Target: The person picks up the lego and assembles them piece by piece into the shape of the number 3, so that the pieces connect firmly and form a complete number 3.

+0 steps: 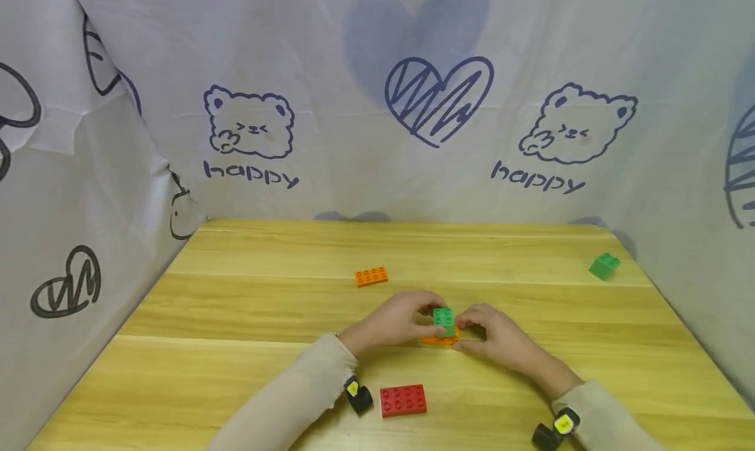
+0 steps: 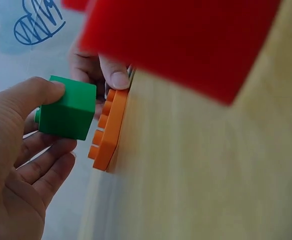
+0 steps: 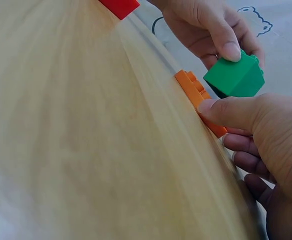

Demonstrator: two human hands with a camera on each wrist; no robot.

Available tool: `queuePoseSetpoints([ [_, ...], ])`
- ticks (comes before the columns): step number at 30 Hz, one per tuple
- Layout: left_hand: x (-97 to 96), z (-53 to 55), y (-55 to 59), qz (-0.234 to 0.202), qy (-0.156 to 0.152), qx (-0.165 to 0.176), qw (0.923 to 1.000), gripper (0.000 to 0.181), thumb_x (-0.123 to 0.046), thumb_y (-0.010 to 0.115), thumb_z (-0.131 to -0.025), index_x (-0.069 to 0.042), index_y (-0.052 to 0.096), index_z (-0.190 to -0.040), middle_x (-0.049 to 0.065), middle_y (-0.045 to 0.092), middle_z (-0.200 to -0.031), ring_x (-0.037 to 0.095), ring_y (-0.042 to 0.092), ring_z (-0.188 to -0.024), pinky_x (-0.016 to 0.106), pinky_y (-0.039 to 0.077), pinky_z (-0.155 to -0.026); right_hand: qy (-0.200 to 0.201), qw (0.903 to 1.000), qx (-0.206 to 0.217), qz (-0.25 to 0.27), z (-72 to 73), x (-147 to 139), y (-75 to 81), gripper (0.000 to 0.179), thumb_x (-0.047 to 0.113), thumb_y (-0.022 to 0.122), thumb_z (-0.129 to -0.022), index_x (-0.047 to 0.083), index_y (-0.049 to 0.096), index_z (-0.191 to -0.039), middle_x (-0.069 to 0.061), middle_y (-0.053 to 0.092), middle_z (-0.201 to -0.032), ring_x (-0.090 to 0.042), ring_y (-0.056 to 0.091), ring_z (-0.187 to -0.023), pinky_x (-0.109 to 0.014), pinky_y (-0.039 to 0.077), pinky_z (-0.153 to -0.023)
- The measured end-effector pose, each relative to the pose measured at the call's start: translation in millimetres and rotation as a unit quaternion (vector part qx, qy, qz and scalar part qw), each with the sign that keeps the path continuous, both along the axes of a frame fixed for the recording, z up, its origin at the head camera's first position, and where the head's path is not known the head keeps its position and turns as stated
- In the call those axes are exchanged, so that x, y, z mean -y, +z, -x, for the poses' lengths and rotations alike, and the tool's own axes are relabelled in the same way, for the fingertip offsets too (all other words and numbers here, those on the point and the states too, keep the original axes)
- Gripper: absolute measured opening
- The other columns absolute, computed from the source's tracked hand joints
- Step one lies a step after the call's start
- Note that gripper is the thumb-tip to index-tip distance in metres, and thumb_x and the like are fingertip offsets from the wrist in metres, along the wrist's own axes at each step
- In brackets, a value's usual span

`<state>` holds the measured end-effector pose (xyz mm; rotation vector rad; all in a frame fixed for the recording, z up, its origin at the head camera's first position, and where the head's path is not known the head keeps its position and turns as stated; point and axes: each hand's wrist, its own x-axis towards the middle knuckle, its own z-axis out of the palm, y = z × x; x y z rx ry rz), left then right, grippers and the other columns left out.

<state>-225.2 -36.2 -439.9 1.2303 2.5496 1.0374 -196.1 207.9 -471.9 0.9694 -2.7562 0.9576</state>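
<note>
My left hand pinches a green toy brick between thumb and fingers, its studs facing up. Just below it lies a flat orange brick on the table; a small gap shows between the two in the left wrist view. My right hand grips the orange brick at its right end, thumb on the near side, as the right wrist view shows. Between my forearms, nearer to me, lies a red brick with several studs.
A second flat orange brick lies farther back on the wooden table. Another green brick rests near the back right corner. A white printed cloth hangs behind the table and along its sides.
</note>
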Motion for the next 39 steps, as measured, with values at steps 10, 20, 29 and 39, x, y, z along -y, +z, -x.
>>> queuePoseSetpoints([
  [10, -5.3, -0.1, -5.8, -0.012, -0.010, 0.016, 0.9997, 0.034, -0.032, 0.070, -0.092, -0.016, 0.062, -0.121, -0.011, 0.062, -0.109, -0.001, 0.057, -0.097, 0.015, 0.048, -0.084, -0.007, 0.9999, 0.013, 0.003, 0.4, -0.2, -2.1, 0.030, 0.034, 0.080, -0.083, 0.017, 0.070, -0.106, 0.009, 0.062, -0.101, -0.010, 0.057, -0.093, -0.033, 0.051, -0.081],
  [20, -5.6, -3.5, -6.7, -0.014, -0.006, 0.028, 0.9995, 0.030, -0.029, 0.070, -0.092, -0.017, 0.062, -0.119, -0.011, 0.062, -0.107, 0.000, 0.057, -0.098, 0.015, 0.048, -0.084, -0.006, 0.9999, 0.010, 0.004, 0.8, 0.4, -6.2, 0.031, 0.036, 0.079, -0.083, 0.016, 0.071, -0.106, 0.009, 0.062, -0.101, -0.011, 0.057, -0.094, -0.035, 0.051, -0.083],
  [29, -5.3, -2.1, -9.3, 0.001, -0.007, 0.003, 1.0000, 0.033, -0.032, 0.071, -0.092, -0.017, 0.062, -0.121, -0.010, 0.062, -0.109, 0.000, 0.057, -0.096, 0.016, 0.047, -0.084, -0.005, 0.9997, 0.024, 0.008, 0.6, 0.6, -3.6, 0.033, 0.038, 0.077, -0.084, 0.015, 0.070, -0.107, 0.009, 0.061, -0.100, -0.012, 0.057, -0.093, -0.033, 0.051, -0.082],
  [39, -8.3, -3.1, -7.2, 0.019, -0.004, -0.038, 0.9991, 0.035, -0.032, 0.071, -0.092, -0.017, 0.063, -0.122, -0.009, 0.064, -0.111, 0.003, 0.057, -0.096, 0.016, 0.045, -0.085, -0.012, 0.9998, 0.014, 0.013, 0.8, 1.1, -2.3, 0.030, 0.034, 0.081, -0.081, 0.018, 0.071, -0.104, 0.013, 0.059, -0.097, -0.008, 0.056, -0.092, -0.031, 0.051, -0.081],
])
